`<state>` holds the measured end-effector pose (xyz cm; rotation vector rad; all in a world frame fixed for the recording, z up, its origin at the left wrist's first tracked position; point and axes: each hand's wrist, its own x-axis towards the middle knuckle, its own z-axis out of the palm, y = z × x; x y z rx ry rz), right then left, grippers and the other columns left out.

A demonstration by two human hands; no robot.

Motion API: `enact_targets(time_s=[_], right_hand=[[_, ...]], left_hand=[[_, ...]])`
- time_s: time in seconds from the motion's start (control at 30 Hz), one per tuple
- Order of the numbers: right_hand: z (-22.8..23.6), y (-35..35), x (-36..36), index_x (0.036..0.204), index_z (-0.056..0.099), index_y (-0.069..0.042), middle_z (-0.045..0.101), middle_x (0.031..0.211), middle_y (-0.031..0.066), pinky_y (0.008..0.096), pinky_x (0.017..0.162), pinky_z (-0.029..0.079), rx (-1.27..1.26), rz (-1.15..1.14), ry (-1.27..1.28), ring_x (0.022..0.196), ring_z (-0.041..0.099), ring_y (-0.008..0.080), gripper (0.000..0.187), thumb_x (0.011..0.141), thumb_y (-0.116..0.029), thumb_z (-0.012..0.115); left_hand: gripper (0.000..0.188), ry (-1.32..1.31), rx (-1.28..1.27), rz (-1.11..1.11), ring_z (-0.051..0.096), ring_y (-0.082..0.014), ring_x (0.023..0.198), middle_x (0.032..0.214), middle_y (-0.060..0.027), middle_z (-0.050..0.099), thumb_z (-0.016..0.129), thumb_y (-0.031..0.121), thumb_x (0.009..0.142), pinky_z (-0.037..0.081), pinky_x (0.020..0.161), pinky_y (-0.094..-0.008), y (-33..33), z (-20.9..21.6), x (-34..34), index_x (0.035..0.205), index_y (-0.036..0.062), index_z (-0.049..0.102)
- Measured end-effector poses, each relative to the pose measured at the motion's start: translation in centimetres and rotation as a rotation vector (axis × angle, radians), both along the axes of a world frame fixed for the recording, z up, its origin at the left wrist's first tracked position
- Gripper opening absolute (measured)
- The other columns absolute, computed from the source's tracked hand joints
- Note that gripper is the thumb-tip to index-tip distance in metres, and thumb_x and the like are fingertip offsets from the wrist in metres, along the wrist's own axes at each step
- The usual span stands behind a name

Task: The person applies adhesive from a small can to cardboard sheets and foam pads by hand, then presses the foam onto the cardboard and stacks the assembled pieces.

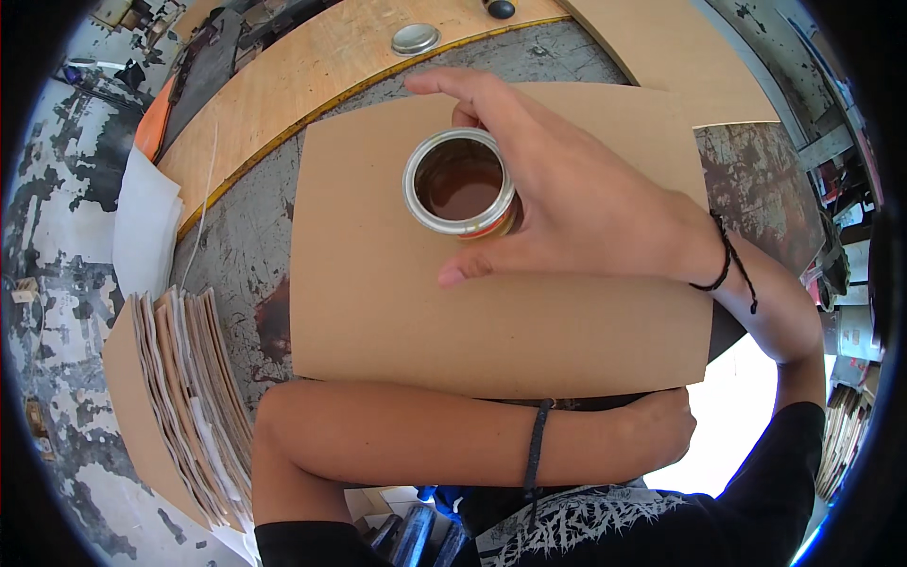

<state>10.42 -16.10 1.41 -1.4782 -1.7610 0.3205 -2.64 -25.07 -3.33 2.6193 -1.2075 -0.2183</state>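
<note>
A small round can (489, 227) with a silver rim stands on a sheet of brown cardboard (378, 302). Its top is off, and reddish-brown liquid (463, 194) lies inside. My right hand (557, 180) reaches round the can's right side, thumb and fingers spread apart; the palm is close beside the can, and whether it touches is unclear. Across the near edge of the cardboard lies my left forearm. At its end my left hand (661, 430) looks curled into a fist; the fingertips are hidden, so anything inside does not show.
A round metal lid (416, 39) lies on the curved wooden board (274, 94) at the back, with a dark cylindrical object (499, 8) farther right. A stack of brown sheets (184, 406) stands at left, white sheets (144, 227) behind it. The worn grey tabletop (236, 255) shows around the cardboard.
</note>
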Motion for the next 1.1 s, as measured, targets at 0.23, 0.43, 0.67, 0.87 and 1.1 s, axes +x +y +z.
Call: enact_targets(time_s=[0.23,0.43,0.67,0.87,1.1], right_hand=[[0.9,0.4,0.0,0.154,0.026,-0.009,0.051,0.127,0.0184,0.0407,0.101,0.047,-0.19,0.091,0.192,0.12,0.054,0.0312,0.104,0.072,-0.018,0.089],[0.0,-0.2,-0.3,0.145,0.029,-0.001,0.058,0.115,0.0276,0.0447,0.092,0.05,0.124,-0.007,-0.03,0.107,0.06,0.0429,0.087,0.079,-0.016,0.083],[1.7,-0.3,0.4,0.141,0.032,0.004,0.062,0.1,0.03,0.0471,0.088,0.052,-0.096,0.049,0.058,0.1,0.063,0.0448,0.085,0.079,-0.022,0.084],[0.5,0.1,0.1,0.144,0.032,0.001,0.061,0.113,0.0279,0.0452,0.093,0.05,0.06,-0.05,-0.029,0.109,0.062,0.042,0.094,0.074,-0.028,0.088],[1.1,-0.1,0.8,0.153,0.027,-0.008,0.056,0.126,0.0184,0.0408,0.101,0.047,-0.047,0.004,-0.007,0.12,0.057,0.0326,0.106,0.07,-0.024,0.091]], left_hand=[[0.017,0.011,0.01,0.027,0.069,-0.0206,0.082,0.089,-0.001,0.073,0.073,0.022,0.078,0.052,0.069,-0.0404,-0.2,-0.2,0.0,0.089,0.0102,0.077],[0.019,0.011,0.083,-0.007,0.069,-0.0205,0.083,0.091,-0.0007,0.073,0.075,0.023,0.076,0.053,0.069,-0.0412,-0.2,0.4,0.3,0.09,0.0101,0.077],[0.018,-0.024,0.05,0.027,0.069,-0.0199,0.082,0.089,-0.0005,0.073,0.074,0.022,0.077,0.052,0.07,-0.0402,0.2,0.2,-0.3,0.089,0.0101,0.077],[0.015,-0.028,0.051,0.029,0.068,-0.019,0.079,0.084,0.0002,0.073,0.073,0.021,0.077,0.05,0.07,-0.0401,0.2,0.4,-0.1,0.086,0.0103,0.077],[0.011,-0.081,-0.013,0.081,0.067,-0.0192,0.076,0.078,0.0013,0.071,0.073,0.02,0.076,0.049,0.07,-0.0407,-0.7,-0.9,-0.7,0.081,0.0113,0.077]])
